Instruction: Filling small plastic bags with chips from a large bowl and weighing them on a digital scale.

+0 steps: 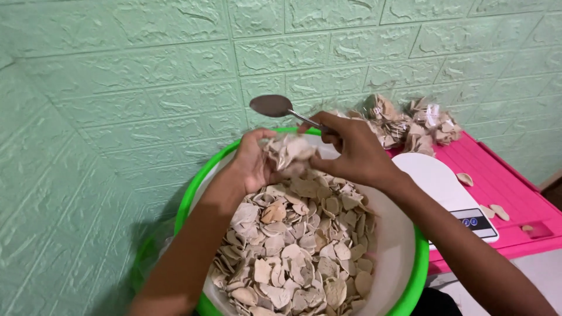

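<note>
A bright pink plastic table (497, 175) carried a flat white digital scale (436, 181), several clear bags of pale chips (404, 123), and a few loose chips (497, 210).

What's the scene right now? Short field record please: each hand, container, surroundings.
left hand: holds small clear bag of pale chips
right hand: grips metal spoon, bowl raised, at the bag's mouth
basin: green rim, white inside, holding loose chips
pink table: white scale, filled bags
backdrop: green brick-pattern wall
</note>
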